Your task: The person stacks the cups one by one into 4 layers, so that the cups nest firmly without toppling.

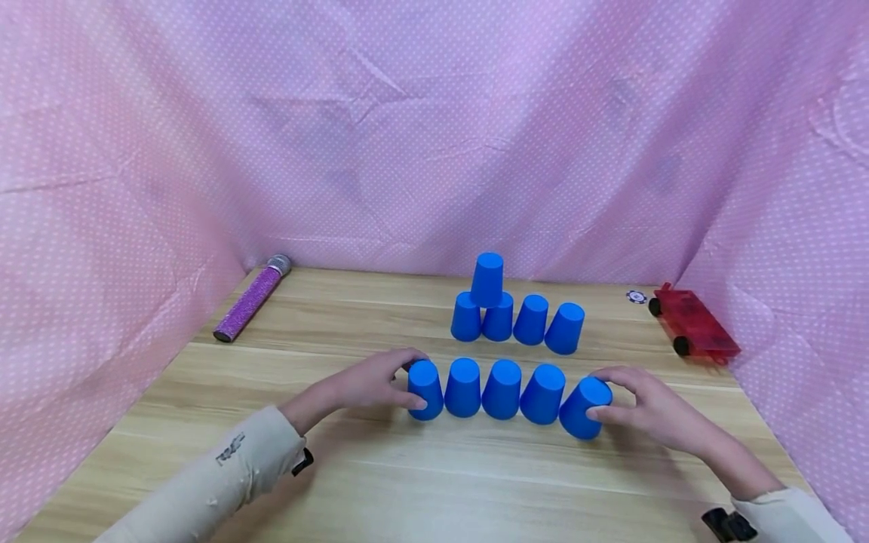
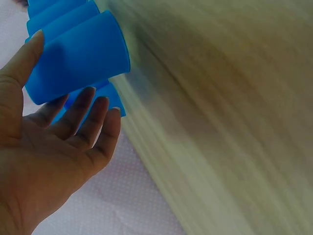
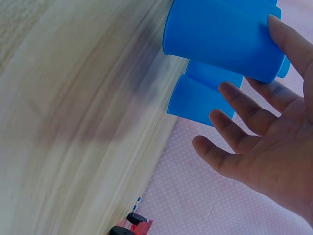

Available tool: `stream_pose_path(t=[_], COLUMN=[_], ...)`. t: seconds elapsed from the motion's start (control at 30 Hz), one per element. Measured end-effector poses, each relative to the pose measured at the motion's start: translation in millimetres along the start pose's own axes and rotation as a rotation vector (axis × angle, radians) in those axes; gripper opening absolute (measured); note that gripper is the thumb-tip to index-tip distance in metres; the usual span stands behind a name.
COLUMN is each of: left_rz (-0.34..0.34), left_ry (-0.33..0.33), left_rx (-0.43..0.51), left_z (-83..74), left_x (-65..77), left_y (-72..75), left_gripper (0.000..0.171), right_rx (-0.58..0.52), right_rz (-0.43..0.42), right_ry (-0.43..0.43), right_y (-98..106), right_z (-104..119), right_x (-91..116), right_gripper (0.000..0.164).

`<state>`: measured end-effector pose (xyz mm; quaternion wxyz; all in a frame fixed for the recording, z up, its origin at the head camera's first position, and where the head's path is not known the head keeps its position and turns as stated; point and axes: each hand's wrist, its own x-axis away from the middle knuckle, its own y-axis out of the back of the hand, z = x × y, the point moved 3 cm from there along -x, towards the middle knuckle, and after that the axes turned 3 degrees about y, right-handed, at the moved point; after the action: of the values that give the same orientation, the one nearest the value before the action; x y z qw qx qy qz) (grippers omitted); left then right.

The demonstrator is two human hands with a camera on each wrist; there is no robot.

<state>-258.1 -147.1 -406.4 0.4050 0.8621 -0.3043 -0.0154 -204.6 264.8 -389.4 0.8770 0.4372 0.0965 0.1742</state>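
Note:
Several blue cups stand upside down in a front row on the wooden table. My left hand (image 1: 372, 383) holds the leftmost cup (image 1: 425, 388) between thumb and index finger; its other fingers lie loosely bent beside it in the left wrist view. At the row's other end, my right hand (image 1: 655, 411) pinches the rightmost cup (image 1: 582, 411), which leans slightly in the head view. Between them are three more cups, the middle one (image 1: 502, 391) among them. Behind is a second row of upside-down cups (image 1: 531, 320), with one cup (image 1: 487, 279) resting across its two leftmost.
A purple glittery microphone (image 1: 251, 302) lies at the table's back left. Towards the back right are a red toy car (image 1: 695, 320) and a poker chip (image 1: 636, 297). Pink dotted cloth (image 1: 434, 136) hangs around the table's back and sides.

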Motion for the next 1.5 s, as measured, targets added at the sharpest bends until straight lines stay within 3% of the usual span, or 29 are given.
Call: stream_pose_path(t=[0.33, 0.77, 1.5], left_rz=[-0.03, -0.045, -0.064], left_ry=[-0.023, -0.034, -0.031], left_rx=[0.031, 0.06, 0.065], left_z=[3.4, 5.7, 4.3], left_x=[2.1, 1.9, -3.6], left_y=[-5.8, -6.9, -3.8], left_gripper=[0.066, 0.047, 0.046], right_rx=[0.009, 0.012, 0.001], right_rz=[-0.014, -0.012, -0.02], right_ry=[0.007, 0.0, 0.002], right_y=[-1.6, -4.0, -1.0], right_z=[1.8, 2.6, 1.7], right_x=[1.5, 2.4, 0.1], right_gripper=[0.057, 0.058, 0.057])
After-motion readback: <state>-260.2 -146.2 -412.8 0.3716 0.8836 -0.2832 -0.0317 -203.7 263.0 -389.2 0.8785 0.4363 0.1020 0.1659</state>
